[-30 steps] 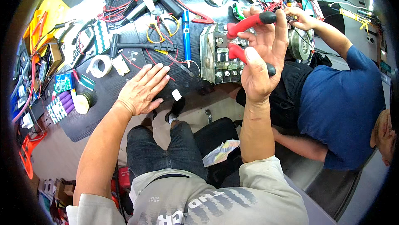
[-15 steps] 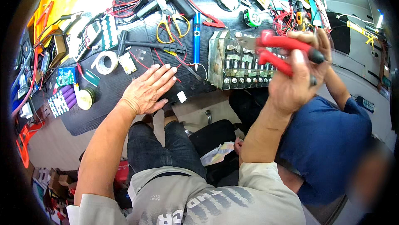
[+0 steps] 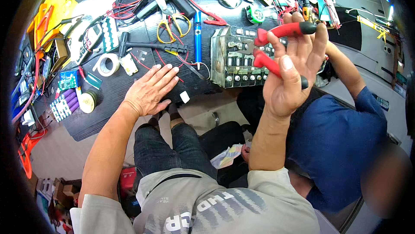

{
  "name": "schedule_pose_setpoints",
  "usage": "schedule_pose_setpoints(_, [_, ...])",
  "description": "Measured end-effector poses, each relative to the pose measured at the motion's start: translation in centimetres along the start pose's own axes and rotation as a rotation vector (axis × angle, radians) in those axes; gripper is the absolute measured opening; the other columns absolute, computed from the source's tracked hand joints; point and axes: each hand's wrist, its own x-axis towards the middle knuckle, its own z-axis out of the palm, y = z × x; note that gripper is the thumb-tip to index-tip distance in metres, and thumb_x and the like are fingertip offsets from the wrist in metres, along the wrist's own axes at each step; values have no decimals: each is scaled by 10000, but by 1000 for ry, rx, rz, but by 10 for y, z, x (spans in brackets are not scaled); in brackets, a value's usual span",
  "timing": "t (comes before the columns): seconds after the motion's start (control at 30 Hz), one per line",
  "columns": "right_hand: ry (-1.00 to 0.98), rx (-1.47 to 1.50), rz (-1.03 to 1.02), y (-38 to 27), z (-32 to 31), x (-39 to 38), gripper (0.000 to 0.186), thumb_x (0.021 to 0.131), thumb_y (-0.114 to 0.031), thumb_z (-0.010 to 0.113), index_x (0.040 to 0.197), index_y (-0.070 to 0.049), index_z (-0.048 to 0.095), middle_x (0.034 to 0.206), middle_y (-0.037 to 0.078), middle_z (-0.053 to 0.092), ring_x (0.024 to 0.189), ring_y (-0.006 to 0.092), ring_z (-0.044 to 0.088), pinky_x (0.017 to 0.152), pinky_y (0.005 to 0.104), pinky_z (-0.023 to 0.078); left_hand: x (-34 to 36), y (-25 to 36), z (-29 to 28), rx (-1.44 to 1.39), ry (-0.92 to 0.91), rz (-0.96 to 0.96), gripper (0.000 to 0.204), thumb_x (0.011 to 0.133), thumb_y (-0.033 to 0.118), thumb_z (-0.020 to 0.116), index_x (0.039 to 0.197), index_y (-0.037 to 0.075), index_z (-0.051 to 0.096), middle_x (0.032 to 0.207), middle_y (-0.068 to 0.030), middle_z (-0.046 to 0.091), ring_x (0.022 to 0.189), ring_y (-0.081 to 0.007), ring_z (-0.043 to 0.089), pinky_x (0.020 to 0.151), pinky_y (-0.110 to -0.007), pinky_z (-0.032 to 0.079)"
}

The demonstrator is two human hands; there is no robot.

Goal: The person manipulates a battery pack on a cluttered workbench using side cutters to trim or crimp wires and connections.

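My left hand [image 3: 149, 90] lies flat on the black table [image 3: 97, 119], palm down with fingers stretched out. Raised over the right part of the table, my right hand [image 3: 285, 89] holds a pair of red-handled pliers [image 3: 285, 30] with black handle ends. Its fingers are spread along one handle and the thumb rests by the other. The plier handles stand apart, and the jaws point left over a worn clear-sided block [image 3: 219, 63] with rows of black and silver parts. A small white piece [image 3: 185, 97] lies near the table's front edge, by my left fingers.
Beyond my left hand lie a black hammer [image 3: 151, 46], yellow-handled scissors [image 3: 164, 32], a tape roll [image 3: 108, 64] and a blue pen-shaped tool [image 3: 197, 39]. A green tape measure [image 3: 256, 14] sits behind the block. Another person in blue [image 3: 335, 147] sits close at my right.
My right hand has turned palm up and its fingers have spread. The pliers have swung left and lower over the block, their handles wider apart. My left hand stays flat.
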Motion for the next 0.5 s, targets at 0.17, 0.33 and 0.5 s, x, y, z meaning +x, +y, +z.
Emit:
schedule_pose_setpoints(0.17, [127, 25, -66, 21, 20, -32, 883, 976, -20, 593, 1755, -89, 185, 1665, 315, 374, 1574, 464, 396, 1158, 590, 533, -2, -1, -2, -3, -10, 0, 883, 911, 472, 761, 1634, 65, 461, 1775, -143, 349, 1659, -318, 289, 1372, -498, 201])
schedule_pose_setpoints(0.33, [344, 72, -117, 30, 29, -38, 834, 998, -23, 571, 1742, -95, 201, 1612, 290, 428, 1525, 419, 437, 1087, 610, 563, -1, 0, -3, -5, -7, 1, 862, 925, 467, 746, 1633, 65, 461, 1774, -141, 351, 1657, -318, 294, 1372, -499, 203])
schedule_pose_setpoints(0.5, [462, 75, -93, 35, 27, -40, 833, 998, -19, 565, 1739, -94, 191, 1602, 272, 420, 1509, 404, 443, 1068, 618, 572, 1, 1, -2, 0, 7, 9, 859, 924, 468, 745, 1628, 65, 464, 1768, -144, 362, 1651, -327, 304, 1371, -503, 206])
